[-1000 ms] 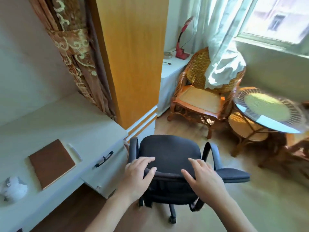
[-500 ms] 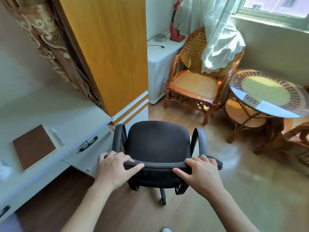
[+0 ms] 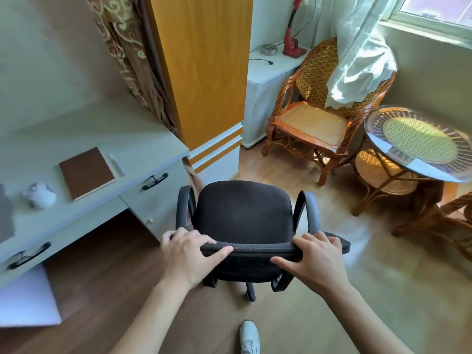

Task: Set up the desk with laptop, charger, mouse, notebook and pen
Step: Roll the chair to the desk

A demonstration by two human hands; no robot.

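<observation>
Both hands wrap the top edge of the black office chair [image 3: 245,218]'s backrest: left hand [image 3: 190,254] and right hand [image 3: 316,259], fingers curled over, thumbs underneath. I'd roll it slowly and straight, keeping the armrests off the drawer handles. On the desk [image 3: 143,139] at left: one brown notebook [image 3: 86,172], one pale pen [image 3: 116,163] just right of it, one white thing, probably the mouse [image 3: 40,195], blurry. Two wicker chairs far right.

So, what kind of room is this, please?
Probably a home bedroom or study: a white desk with a brown notebook, a black office chair, a rattan chair by a curtained window.
</observation>
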